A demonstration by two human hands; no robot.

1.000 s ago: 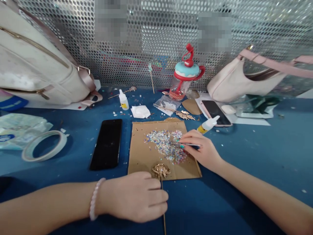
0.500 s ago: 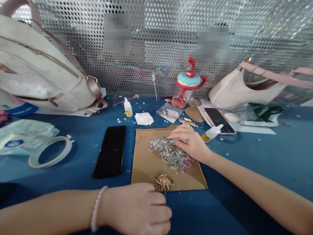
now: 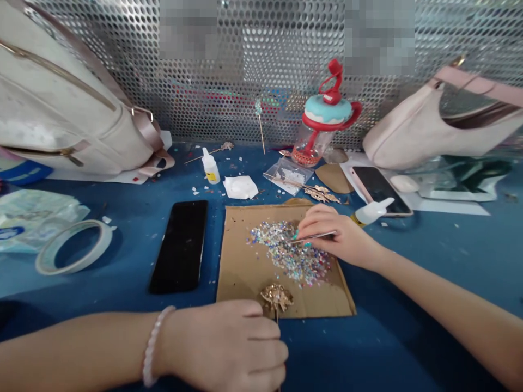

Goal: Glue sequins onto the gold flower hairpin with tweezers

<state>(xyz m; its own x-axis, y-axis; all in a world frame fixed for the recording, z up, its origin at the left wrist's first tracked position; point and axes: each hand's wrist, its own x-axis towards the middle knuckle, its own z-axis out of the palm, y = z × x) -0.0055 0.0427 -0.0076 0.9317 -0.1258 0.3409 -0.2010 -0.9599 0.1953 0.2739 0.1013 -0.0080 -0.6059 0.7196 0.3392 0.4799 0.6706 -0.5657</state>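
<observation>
My left hand (image 3: 232, 345), with a pale beaded bracelet (image 3: 155, 345) at the wrist, is closed round the thin stem of a gold hair stick (image 3: 277, 298). The ornate gold head of the stick shows above my fingers, over the near edge of a cardboard sheet (image 3: 241, 272). My right hand (image 3: 335, 234) pinches slim metal tweezers (image 3: 322, 235), their tips pointing left at the heap of small glittering rhinestones (image 3: 302, 264). That heap is spread over the middle and right of the cardboard. Whether a stone sits in the tips is too small to see.
A black phone (image 3: 180, 245) and a tape roll (image 3: 75, 250) lie to the left. Glue bottles (image 3: 210, 166) stand or lean behind and right. Farther back are a red-and-blue cup (image 3: 327, 117), a backpack (image 3: 61, 109), a handbag (image 3: 408, 122) and a perforated metal wall (image 3: 281, 65).
The tweezers in my right hand have shifted slightly right and down over the rhinestones. My left hand keeps hold of the hair stick. The camera view has tilted down a little.
</observation>
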